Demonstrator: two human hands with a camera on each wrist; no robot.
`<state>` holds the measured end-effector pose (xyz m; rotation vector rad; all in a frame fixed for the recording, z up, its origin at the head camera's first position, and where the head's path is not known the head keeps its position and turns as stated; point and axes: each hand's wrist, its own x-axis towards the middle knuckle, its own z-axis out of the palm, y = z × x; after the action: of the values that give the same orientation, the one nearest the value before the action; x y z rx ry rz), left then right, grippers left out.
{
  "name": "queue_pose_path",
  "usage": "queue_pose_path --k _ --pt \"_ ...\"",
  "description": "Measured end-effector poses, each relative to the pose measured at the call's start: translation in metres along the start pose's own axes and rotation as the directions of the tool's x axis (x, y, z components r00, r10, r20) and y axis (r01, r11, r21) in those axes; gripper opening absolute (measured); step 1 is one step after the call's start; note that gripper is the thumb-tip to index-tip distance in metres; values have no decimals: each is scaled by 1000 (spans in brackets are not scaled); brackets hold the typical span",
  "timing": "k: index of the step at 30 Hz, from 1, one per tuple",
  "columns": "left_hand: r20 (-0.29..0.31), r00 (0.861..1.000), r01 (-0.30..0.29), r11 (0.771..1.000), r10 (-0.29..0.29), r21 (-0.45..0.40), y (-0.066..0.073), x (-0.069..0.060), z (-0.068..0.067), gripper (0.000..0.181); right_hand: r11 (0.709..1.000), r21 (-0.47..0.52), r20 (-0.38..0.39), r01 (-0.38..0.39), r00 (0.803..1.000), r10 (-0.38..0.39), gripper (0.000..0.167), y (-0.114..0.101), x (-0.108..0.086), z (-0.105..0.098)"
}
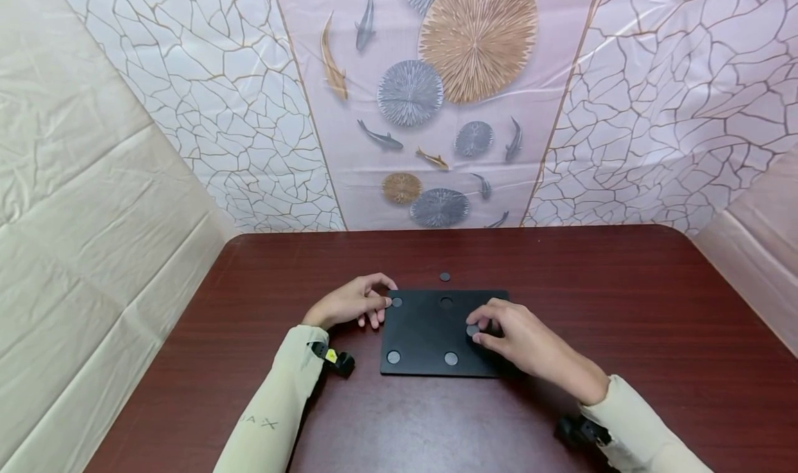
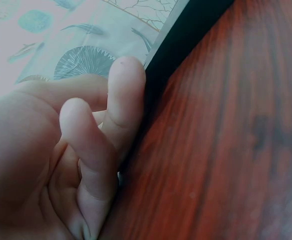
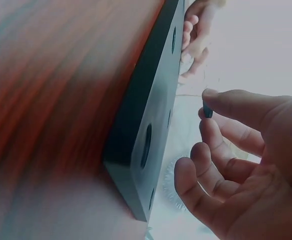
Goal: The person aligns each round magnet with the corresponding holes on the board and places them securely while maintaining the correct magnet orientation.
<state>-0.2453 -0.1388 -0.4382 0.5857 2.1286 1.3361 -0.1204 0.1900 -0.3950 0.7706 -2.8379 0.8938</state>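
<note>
A flat black board (image 1: 424, 331) with round recesses lies on the table. My right hand (image 1: 520, 338) pinches a small dark grey disc (image 1: 473, 330) between thumb and fingertips, above the board's right half; the disc (image 3: 208, 110) appears nearly edge-on in the right wrist view. My left hand (image 1: 355, 302) holds the board's left edge near the far corner, its thumb by a grey round spot (image 1: 397, 302). Lighter grey discs sit in the near-left recess (image 1: 393, 357) and near-middle recess (image 1: 451, 358). The far-middle recess (image 1: 446, 302) looks dark. A recess (image 3: 146, 146) shows at the board's near corner.
A loose grey disc (image 1: 445, 277) lies on the reddish-brown table (image 1: 623, 300) just beyond the board's far edge. Patterned cloth (image 1: 430, 147) hangs behind the table, and pale cloth (image 1: 93, 251) hangs at the left side.
</note>
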Motion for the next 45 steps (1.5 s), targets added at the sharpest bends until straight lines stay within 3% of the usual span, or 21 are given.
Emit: queue_pose_path --k 18,31,45 --pt "4 1000 6 1000 -6 4 1 0 0 31 996 42 -26 -74 997 75 13 20 3 -4" --pt "1 1000 3 1000 -3 8 -1 0 -1 30 998 27 -84 -54 995 57 15 35 7 -6" --pt "6 1000 -1 1000 1 3 -1 0 -1 31 990 39 -73 -139 987 141 15 45 11 -10"
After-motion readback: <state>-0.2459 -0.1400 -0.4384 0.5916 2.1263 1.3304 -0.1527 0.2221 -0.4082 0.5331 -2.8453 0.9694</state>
